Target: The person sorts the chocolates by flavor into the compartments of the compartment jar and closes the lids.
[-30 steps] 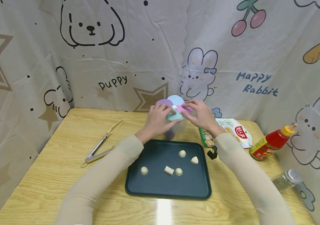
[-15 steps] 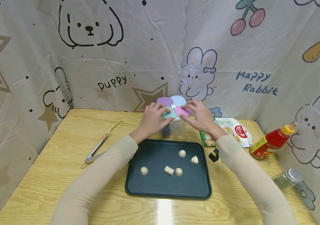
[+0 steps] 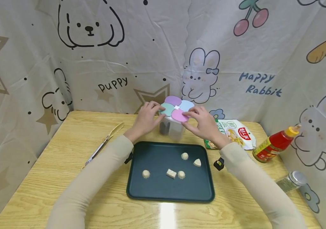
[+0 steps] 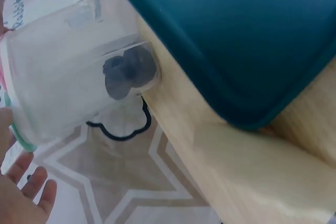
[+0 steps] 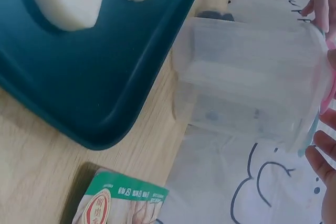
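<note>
In the head view, a clear plastic container (image 3: 176, 128) stands upright behind the tray, topped by a lid (image 3: 167, 108) with purple, blue, pink and teal petals. My left hand (image 3: 147, 119) holds the lid's left edge at the teal petal, fingers behind and thumb in front. At the pink petal, my right hand (image 3: 204, 123) grips the opposite side. Dark round pieces (image 4: 128, 72) sit in one compartment at the container's bottom, in the left wrist view. Only parts of the hands show in the wrist views.
A dark tray (image 3: 163, 190) bears several small white pieces. Metal tongs (image 3: 102, 146) lie left. At right are a green and white food packet (image 3: 244, 140), a red squeeze bottle (image 3: 274, 144) and a spice jar (image 3: 291, 182). A printed curtain (image 3: 157, 57) hangs behind the table.
The petal lid has turned clockwise as seen from above: teal went from front to left, pink from right to front. The container's dark pieces shifted left. My left hand moved left.
</note>
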{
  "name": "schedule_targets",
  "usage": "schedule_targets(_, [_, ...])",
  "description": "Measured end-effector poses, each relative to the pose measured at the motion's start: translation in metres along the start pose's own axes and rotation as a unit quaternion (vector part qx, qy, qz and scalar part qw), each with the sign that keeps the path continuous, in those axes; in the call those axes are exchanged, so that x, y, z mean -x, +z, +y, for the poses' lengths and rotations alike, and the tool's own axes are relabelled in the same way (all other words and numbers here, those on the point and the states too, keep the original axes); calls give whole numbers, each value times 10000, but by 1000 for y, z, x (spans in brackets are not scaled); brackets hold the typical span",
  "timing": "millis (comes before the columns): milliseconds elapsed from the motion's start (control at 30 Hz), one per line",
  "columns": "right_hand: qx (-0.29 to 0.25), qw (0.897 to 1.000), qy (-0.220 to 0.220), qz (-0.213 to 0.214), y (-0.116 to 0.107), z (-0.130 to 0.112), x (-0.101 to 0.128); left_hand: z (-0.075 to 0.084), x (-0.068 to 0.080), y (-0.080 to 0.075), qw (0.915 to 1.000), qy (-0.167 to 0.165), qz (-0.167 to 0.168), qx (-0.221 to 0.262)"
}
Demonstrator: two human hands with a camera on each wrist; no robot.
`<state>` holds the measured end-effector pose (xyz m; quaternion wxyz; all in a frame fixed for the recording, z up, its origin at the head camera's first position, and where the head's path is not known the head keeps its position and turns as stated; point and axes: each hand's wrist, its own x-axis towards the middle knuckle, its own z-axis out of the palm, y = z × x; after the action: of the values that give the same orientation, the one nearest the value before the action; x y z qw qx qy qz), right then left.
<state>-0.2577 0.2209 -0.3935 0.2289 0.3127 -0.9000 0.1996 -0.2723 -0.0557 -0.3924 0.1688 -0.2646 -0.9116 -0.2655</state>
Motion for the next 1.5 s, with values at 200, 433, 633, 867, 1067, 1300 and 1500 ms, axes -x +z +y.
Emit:
schedule_targets(200, [91, 9997, -223, 35, 0, -5, -1, -6, -5, -4, 9998, -20, -207, 65])
schedule_targets(433, [-162, 9987, -474, -66, -6, -8, -12, 3, -1, -5, 9986, 467, -262, 40])
schedule_targets(633, [-236, 9973, -508, -473, -8, -9, -23, 9, -2, 1, 9963, 741, -423, 8])
schedule_targets(867, [92, 9963, -751, -402, -5, -7, -24, 10, -3, 6, 9971, 665, -372, 9])
schedule_targets(1067, [225, 9955, -851, -358, -5, -5, -27, 10, -5, 5, 9970, 682, -348, -139])
schedule_targets(1300, [327, 9949, -754, -586, -11, -8, -32, 10, -8, 2, 9974, 600, -379, -119])
schedule_targets(1500, [223, 9954, -662, -649, -13, -9, -34, 9, -10, -1, 9978, 397, -527, 83])
